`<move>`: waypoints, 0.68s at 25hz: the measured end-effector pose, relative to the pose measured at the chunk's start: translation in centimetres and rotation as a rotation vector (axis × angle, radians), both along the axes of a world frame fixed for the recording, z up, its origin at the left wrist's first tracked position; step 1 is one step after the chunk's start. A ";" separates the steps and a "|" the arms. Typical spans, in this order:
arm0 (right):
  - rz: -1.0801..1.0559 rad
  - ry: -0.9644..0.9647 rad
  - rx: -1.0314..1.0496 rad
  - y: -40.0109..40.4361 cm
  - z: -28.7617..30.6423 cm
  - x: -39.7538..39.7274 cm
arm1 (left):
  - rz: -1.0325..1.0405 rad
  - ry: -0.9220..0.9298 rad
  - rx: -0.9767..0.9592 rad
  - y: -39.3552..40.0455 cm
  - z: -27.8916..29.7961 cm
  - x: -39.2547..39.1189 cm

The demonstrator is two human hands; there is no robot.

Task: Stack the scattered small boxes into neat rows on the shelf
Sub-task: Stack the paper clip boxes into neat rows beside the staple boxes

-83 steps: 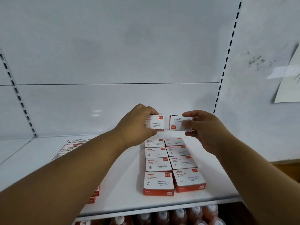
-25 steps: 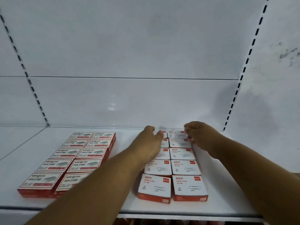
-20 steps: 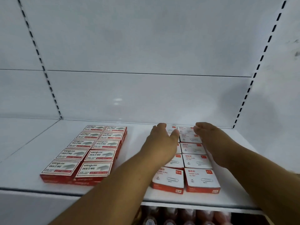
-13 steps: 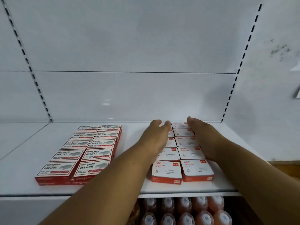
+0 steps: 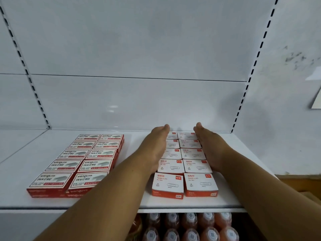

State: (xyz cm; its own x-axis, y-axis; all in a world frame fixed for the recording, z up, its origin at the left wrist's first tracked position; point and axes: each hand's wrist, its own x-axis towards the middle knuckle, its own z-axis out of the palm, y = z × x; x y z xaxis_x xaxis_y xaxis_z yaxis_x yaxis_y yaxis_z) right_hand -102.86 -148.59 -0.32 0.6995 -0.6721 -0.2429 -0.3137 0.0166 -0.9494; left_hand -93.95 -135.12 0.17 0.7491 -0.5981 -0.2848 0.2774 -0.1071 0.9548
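White metal shelf (image 5: 43, 153) seen from above and in front, backed by a white panel wall (image 5: 139, 49) with slotted uprights (image 5: 250, 79) on either side; on the right half of the shelf lie the paper clip boxes (image 5: 182, 164), small white cartons with red front edges and red corner tags, set flat in two columns running from the front edge to the back wall; five boxes show in each column, touching one another, the front pair sitting slightly askew from those behind.

Both bare forearms reach in from the bottom of the view; the left hand (image 5: 154, 146) lies along the left flank of the columns with fingers straight and together, its edge against the boxes; the right hand (image 5: 210, 146) mirrors it along the right flank, fingers likewise straight; neither hand curls around anything; the fingertips of both reach nearly to the back wall, and the rear boxes sit between the two palms.

Well apart on the left half of the shelf stands a second block, the staple boxes (image 5: 79, 162), red and white cartons in two columns of six, stacked two layers deep.

Below the shelf edge, at the bottom of the view, stand rows of orange bottles (image 5: 189, 226) with clear caps; at the far right edge a sheet of paper (image 5: 317, 100) hangs on the wall.
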 end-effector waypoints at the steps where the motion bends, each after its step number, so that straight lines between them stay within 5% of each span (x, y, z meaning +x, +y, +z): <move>1: -0.018 -0.004 0.021 0.1 0.1 0.0 | -0.007 -0.002 -0.001 0.0 -0.1 0.1; 17: -0.011 -0.146 0.096 3.3 0.3 -4.3 | -0.002 -0.036 -0.112 4.5 -1.2 -3.6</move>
State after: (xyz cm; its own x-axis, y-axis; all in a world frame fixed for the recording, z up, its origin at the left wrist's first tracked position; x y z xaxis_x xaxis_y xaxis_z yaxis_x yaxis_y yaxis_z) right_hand -107.14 -145.31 0.00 0.7245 -0.6587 -0.2032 -0.1722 0.1124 -0.9786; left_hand -97.57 -130.58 -1.04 0.7567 -0.6257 -0.1893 0.2427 0.0000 0.9701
